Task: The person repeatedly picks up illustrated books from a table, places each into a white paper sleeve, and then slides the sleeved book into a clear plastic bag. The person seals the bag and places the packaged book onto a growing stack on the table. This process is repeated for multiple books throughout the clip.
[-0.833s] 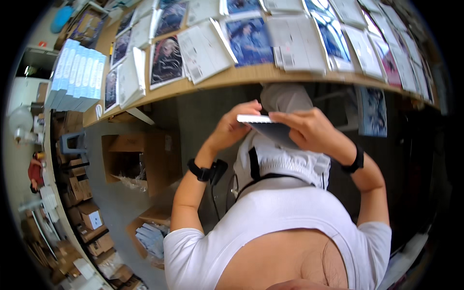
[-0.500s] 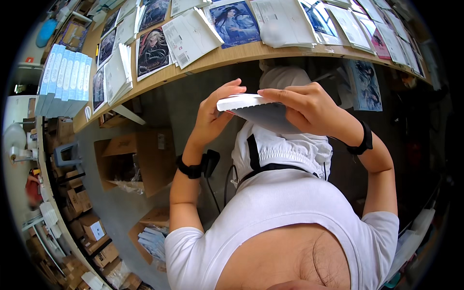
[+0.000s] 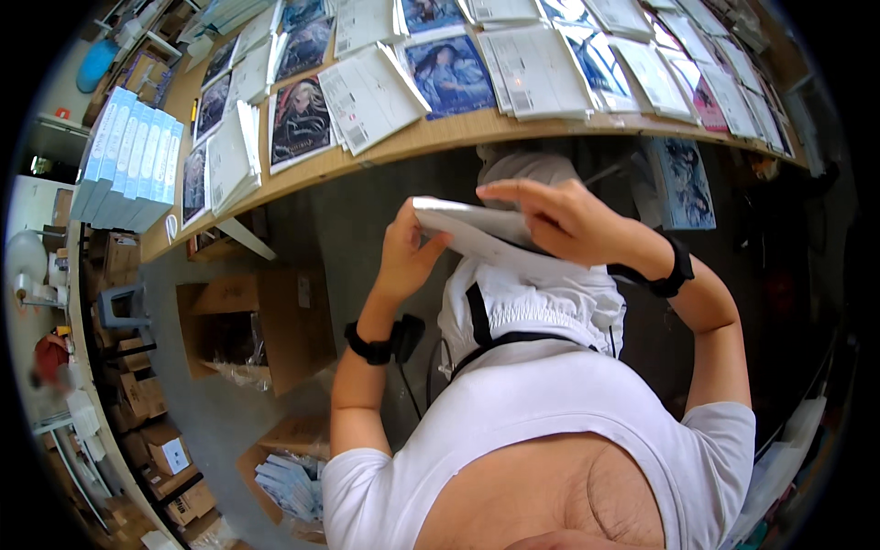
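Raised a little and drawn nearer than half a second ago: thin white stack of flat booklets (image 3: 477, 229), now with its near edge tipped up toward the camera. Left hand (image 3: 408, 252) closed on the stack's left end, thumb on top, fingers beneath. Right hand (image 3: 564, 220) laid across the stack's right half, fingers stretched flat over the top, thumb side hidden, so grip there clamped from above only as far as visible. Stack held in the air just below the front edge of the long wooden desk (image 3: 431, 137), above the lap and the white shorts (image 3: 532, 302).

Black wristband (image 3: 367, 346) on the left wrist, black watch-like band (image 3: 676, 270) on the right.

Spread over the desk, rows of flat sleeved booklets: white sheets with small printed label blocks (image 3: 367, 92), dark illustrated covers (image 3: 298, 119), blue illustrated covers (image 3: 449, 73), one pink cover (image 3: 710, 101) far right. At the desk's left end, upright row of pale blue slim boxes (image 3: 128, 160).

Under the desk, open brown cardboard carton (image 3: 275, 321) on the grey floor, clear plastic inside. Lower left, second carton with a bundle of pale blue-white packets (image 3: 289, 481). Along the left rim, small stacked brown boxes (image 3: 156, 449).
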The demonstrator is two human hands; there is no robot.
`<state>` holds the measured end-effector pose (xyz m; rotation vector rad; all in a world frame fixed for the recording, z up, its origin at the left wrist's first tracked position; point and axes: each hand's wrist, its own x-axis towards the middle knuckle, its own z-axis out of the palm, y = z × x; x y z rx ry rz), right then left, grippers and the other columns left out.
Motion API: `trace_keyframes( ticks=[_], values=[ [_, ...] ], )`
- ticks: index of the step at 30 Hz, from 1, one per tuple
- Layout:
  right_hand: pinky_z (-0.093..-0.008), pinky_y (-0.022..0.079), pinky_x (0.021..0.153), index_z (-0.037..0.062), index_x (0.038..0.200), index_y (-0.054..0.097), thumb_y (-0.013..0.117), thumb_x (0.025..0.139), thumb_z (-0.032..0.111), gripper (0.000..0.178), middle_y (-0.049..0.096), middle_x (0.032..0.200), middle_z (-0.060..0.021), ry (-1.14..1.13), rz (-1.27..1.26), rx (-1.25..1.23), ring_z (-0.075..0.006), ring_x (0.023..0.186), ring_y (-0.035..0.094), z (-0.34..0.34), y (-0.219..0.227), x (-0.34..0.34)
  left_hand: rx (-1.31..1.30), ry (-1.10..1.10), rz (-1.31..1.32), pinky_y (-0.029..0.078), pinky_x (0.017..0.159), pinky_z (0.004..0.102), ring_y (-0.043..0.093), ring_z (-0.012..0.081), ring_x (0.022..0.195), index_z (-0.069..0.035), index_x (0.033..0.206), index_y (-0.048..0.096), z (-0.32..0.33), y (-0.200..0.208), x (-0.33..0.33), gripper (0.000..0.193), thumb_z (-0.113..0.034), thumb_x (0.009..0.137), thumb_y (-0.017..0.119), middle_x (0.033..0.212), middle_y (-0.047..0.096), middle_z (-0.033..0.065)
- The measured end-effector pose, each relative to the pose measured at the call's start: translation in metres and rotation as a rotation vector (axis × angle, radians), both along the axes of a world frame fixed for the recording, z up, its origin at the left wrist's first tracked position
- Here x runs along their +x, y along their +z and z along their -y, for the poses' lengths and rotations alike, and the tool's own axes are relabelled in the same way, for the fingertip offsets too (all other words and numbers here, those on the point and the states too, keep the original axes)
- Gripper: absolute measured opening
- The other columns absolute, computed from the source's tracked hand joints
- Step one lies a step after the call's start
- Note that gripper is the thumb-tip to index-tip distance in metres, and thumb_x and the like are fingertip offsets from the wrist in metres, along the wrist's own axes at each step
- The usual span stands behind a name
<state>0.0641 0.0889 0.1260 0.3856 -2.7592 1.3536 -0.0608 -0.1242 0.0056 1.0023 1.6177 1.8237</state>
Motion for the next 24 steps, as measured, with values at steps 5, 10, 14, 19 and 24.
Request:
trace_keyframes(
  ticks=[5,10,14,19,24],
  values=[
    [-0.0353,0.046,0.053,0.0023,0.121,0.052,0.044,0.095,0.026,0.036,0.058,0.064,-0.0120,0.169,0.309,-0.220,-0.0293,0.051,0.057,-0.010,0.007,-0.014,0.114,0.201,-0.045,0.042,0.079,0.0241,0.050,0.0108,0.088,-0.002,0.101,0.052,0.013,0.007,-0.008,0.026,0.000,0.080,0.067,0.095,0.053,0.0042],
    [-0.0392,0.048,0.070,-0.0050,0.105,0.060,0.050,0.093,0.025,0.034,0.063,0.090,-0.0217,0.258,0.254,-0.047,-0.0350,0.080,0.062,-0.018,-0.006,-0.024,-0.018,0.314,-0.057,0.042,0.074,0.0234,0.050,0.0094,0.081,-0.002,0.098,0.052,0.026,0.019,-0.019,0.021,-0.002,0.082,0.065,0.089,0.053,0.0027],
    [-0.0393,0.049,0.066,-0.0026,0.100,0.062,0.055,0.089,0.016,0.023,0.061,0.083,-0.0175,0.213,0.163,0.093,-0.0345,0.074,0.061,-0.019,-0.009,-0.034,-0.145,0.403,-0.132,0.042,0.070,0.0225,0.050,0.0076,0.076,-0.002,0.094,0.053,0.025,0.025,-0.022,0.015,-0.005,0.084,0.064,0.081,0.056,0.0014],
    [-0.0389,0.050,0.063,0.0005,0.096,0.062,0.056,0.087,0.012,0.016,0.060,0.081,-0.0147,0.165,0.112,0.221,-0.0336,0.068,0.061,-0.020,-0.007,-0.042,-0.164,0.401,-0.050,0.043,0.071,0.0228,0.051,0.0082,0.076,-0.002,0.094,0.053,0.018,0.027,-0.031,0.017,0.000,0.081,0.065,0.080,0.057,0.0019],
    [-0.0398,0.051,0.064,-0.0004,0.092,0.059,0.058,0.079,0.004,0.014,0.060,0.082,-0.0151,0.071,0.168,0.376,-0.0339,0.073,0.061,-0.028,0.000,-0.062,-0.157,0.389,-0.069,0.043,0.074,0.0231,0.052,0.0084,0.081,-0.002,0.099,0.053,0.013,0.025,-0.041,0.022,-0.001,0.082,0.066,0.086,0.056,0.0020]
  ],
)
